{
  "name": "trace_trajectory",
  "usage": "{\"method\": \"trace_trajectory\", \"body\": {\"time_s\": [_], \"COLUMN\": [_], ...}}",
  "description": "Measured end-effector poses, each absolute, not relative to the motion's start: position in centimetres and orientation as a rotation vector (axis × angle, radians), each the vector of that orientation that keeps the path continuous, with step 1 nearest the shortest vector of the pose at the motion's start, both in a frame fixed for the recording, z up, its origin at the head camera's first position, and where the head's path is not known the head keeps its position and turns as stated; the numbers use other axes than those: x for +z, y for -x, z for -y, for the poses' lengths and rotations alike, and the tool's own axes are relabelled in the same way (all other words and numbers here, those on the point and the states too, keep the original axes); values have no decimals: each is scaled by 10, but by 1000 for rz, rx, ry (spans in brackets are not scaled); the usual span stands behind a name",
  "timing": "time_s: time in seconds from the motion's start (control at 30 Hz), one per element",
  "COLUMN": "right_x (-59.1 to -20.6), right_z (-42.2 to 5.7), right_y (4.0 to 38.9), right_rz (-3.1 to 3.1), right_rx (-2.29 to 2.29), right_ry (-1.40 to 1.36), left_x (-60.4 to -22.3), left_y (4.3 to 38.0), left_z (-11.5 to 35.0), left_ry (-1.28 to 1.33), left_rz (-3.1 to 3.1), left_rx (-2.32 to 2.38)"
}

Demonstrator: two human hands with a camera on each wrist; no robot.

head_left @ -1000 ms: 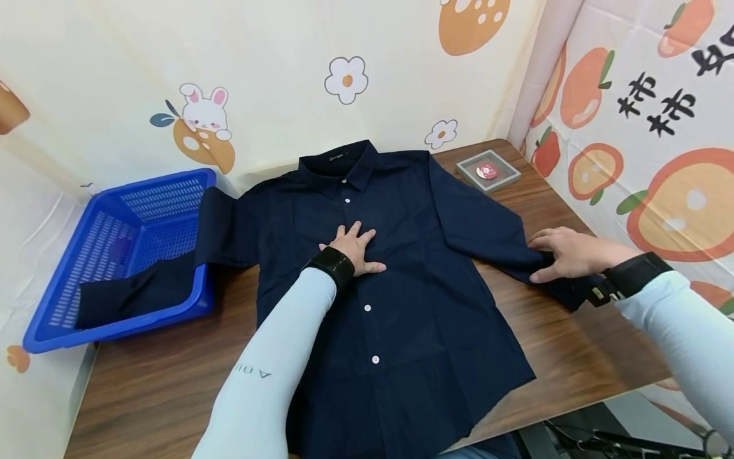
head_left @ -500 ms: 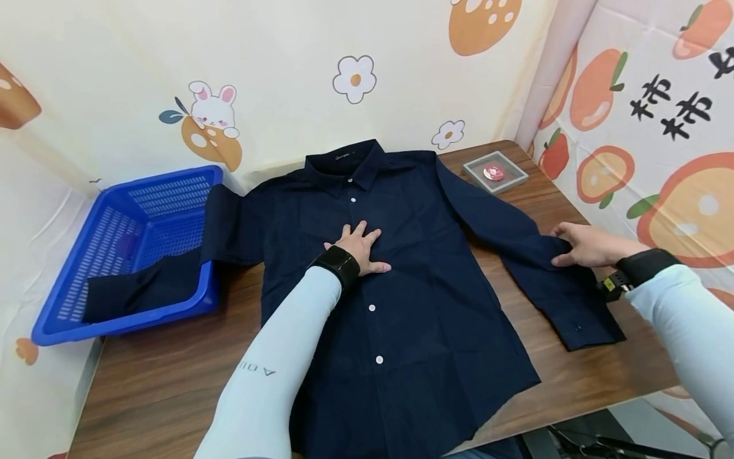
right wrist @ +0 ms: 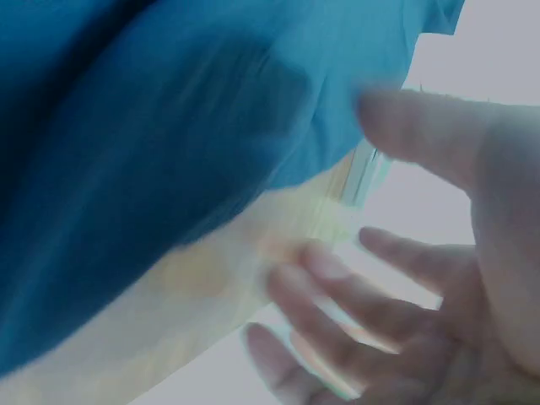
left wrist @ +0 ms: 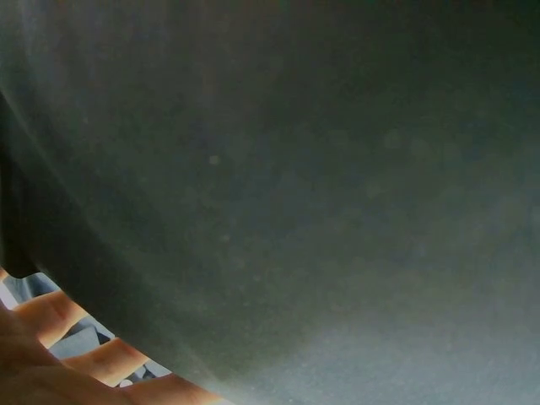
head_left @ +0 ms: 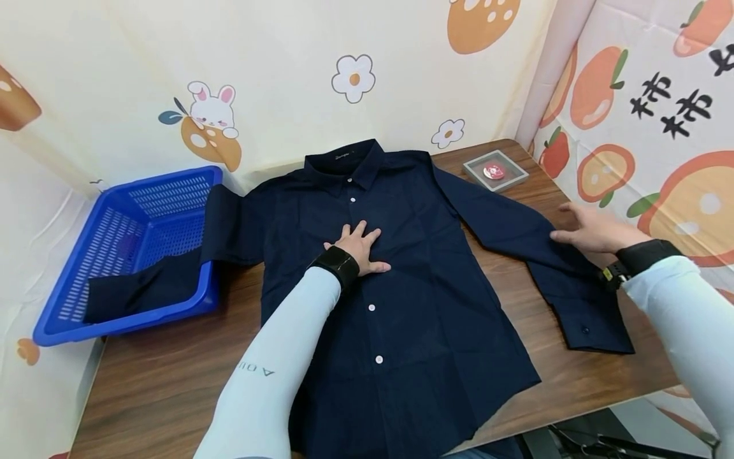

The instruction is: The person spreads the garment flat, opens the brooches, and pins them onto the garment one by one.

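1. Evidently the navy shirt [head_left: 407,319] lies front up on the desk [head_left: 172,376], and the step in hand looks like straightening its right-side sleeve [head_left: 516,226]
2. Use the left grip [head_left: 357,250] as an anchor: it lies flat on the chest, fingers spread, which should stop the body sliding when the sleeve is drawn out
3. The right grip [head_left: 599,229] is wide, fingers apart and holding nothing, beside the sleeve's outer edge; I cannot tell whether the thumb touches cloth
4. Work on the bend midway down, where the layers overlap, easing cloth toward the cuff [head_left: 599,338] with light pinches rather than one hard tug
5. Watch the opposite sleeve [head_left: 232,226], draped over the rim and into the blue basket [head_left: 160,199]; a strong pull could drag it askew
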State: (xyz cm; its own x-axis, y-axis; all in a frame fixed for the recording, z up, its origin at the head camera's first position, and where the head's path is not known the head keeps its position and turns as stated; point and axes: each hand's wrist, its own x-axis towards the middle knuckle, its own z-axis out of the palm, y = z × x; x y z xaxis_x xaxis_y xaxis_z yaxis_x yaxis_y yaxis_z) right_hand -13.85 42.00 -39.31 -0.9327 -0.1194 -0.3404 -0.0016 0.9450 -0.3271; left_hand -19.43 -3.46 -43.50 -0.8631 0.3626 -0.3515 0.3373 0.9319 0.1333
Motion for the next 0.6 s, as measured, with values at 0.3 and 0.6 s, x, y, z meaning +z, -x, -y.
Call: {"method": "trace_trajectory", "body": {"time_s": [0.3,0.6], "right_x": [-386,-380], "right_z": [-396,-365], "right_y": [170,138], "right_rz": [-2546,-2715], "right_rx": [-334,-154], "right_ry": [-81,93], "left_x": [-442,-441], "left_y": [196,195], "left_z": [35,34], "left_ry": [-516,-529], "left_rz": [-2724,-2722], "left_rx": [89,69]}}
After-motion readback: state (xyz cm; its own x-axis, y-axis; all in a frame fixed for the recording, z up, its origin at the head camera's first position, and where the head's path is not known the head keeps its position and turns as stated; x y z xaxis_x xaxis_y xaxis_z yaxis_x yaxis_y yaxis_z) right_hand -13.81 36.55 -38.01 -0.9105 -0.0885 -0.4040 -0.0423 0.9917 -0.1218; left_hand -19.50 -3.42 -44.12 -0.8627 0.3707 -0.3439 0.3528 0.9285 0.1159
